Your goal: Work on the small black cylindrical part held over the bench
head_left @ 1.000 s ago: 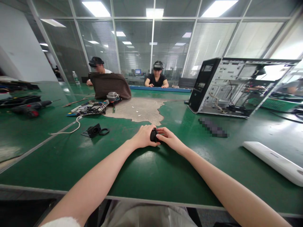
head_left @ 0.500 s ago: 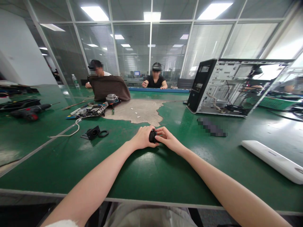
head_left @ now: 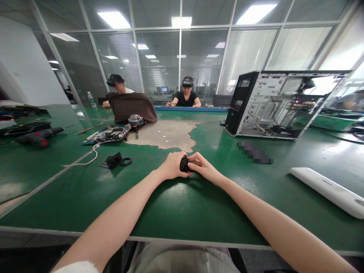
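Note:
Between my hands, just above the green table, is a small black rounded part [head_left: 184, 164]; its exact kind cannot be made out. My left hand [head_left: 172, 165] is wrapped around its left side, hiding much of it. From the right, my right hand [head_left: 201, 167] pinches the same part with thumb and fingertips. To the left on the table lie a black square bracket-like piece [head_left: 114, 160] and a black ring [head_left: 126, 162].
A circuit board [head_left: 108, 134], a power drill [head_left: 40, 137] and a white cable [head_left: 96, 153] lie left. An opened computer case [head_left: 244, 104] stands right, near a long white device [head_left: 327, 191]. Two people sit opposite, behind a brown cloth-covered object [head_left: 132, 106] and a blue edge.
Both hands keep their grip on the black part with barely any movement. The view has shifted slightly. Across the table, one person's raised hand has come down.

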Tool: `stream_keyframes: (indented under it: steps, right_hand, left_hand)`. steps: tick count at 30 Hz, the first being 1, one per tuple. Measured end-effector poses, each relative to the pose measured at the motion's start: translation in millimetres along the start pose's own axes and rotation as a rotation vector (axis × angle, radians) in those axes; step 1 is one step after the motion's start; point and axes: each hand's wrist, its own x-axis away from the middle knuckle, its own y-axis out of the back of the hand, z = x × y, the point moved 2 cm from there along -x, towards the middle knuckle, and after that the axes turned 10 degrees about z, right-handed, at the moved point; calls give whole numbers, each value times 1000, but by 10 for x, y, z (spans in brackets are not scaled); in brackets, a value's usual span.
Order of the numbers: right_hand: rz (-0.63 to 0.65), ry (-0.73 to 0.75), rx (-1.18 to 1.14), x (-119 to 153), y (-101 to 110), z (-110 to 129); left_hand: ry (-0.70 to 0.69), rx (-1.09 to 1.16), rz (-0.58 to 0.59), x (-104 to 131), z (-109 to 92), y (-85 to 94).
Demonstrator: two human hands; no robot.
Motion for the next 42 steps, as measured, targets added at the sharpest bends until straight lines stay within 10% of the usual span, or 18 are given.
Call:
stream_keyframes:
  steps: [42]
  right_hand:
    - [-26,-94,38,-12,32,-58]
  left_hand:
    - [12,-3,4,-2,-8,-7]
